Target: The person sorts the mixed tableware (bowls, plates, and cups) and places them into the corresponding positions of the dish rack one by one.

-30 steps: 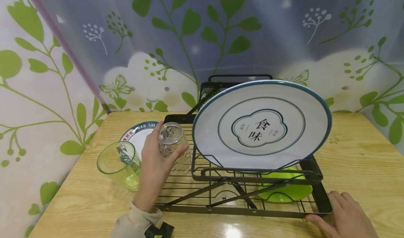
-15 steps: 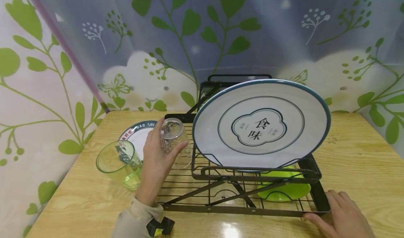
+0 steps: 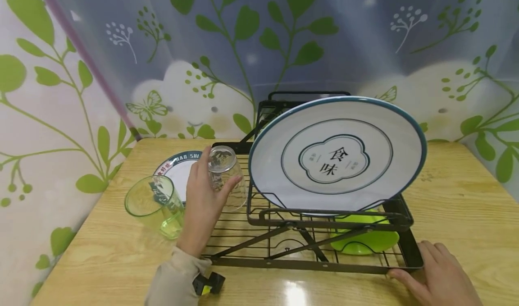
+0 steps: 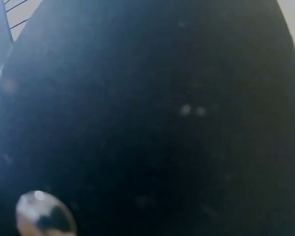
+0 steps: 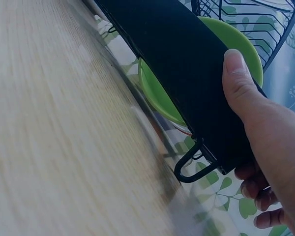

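Leaf-patterned backdrop (image 3: pixel 182 35) rises behind the table (image 3: pixel 101 247); at the left end of the black rack (image 3: pixel 312 224), the left hand (image 3: pixel 204 202) grips an upside-down clear glass (image 3: pixel 225 173), the right hand (image 3: pixel 443 272) clasps the rack's near right corner, a green cup (image 3: pixel 150 202) nearer the table's left edge

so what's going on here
A person's left hand holds a clear textured drinking glass, base up, at the left end of a black metal dish rack; the right hand grips the rack's right front corner. A large round white plate with a blue-green rim leans on the upper tier, and a bright green dish sits below. A see-through green mug is on the wooden table, left of the rack.
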The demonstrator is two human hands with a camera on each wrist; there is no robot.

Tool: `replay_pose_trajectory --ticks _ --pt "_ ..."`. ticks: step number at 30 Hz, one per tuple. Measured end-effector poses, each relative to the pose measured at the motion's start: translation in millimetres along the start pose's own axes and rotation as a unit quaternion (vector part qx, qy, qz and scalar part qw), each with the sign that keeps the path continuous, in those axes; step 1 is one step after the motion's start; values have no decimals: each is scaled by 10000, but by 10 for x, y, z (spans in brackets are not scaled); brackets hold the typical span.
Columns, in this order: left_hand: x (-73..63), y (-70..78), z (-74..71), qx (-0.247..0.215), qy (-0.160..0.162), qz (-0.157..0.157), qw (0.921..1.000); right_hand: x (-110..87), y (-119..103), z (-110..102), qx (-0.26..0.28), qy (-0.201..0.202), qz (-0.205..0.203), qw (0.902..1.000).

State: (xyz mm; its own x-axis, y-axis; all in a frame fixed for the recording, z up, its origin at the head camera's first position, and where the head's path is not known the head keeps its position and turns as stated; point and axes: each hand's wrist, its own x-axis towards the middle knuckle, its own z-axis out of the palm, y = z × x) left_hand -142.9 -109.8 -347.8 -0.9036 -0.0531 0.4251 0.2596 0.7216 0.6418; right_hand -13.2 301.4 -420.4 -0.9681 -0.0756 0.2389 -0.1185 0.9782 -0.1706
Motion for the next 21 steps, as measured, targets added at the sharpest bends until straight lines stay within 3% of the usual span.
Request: replay_pose_trajectory --ticks 7,13,21 --pt "0 7 -15 122 -198 -183 9996 -4 9 8 59 73 -19 10000" --pt "-26 18 -42 432 -192 -110 9988 -2 -14 -2 66 128 -25 9999" --pt "-26 23 -48 343 -303 -184 9988 29 -34 -51 -16 -441 290 9986"
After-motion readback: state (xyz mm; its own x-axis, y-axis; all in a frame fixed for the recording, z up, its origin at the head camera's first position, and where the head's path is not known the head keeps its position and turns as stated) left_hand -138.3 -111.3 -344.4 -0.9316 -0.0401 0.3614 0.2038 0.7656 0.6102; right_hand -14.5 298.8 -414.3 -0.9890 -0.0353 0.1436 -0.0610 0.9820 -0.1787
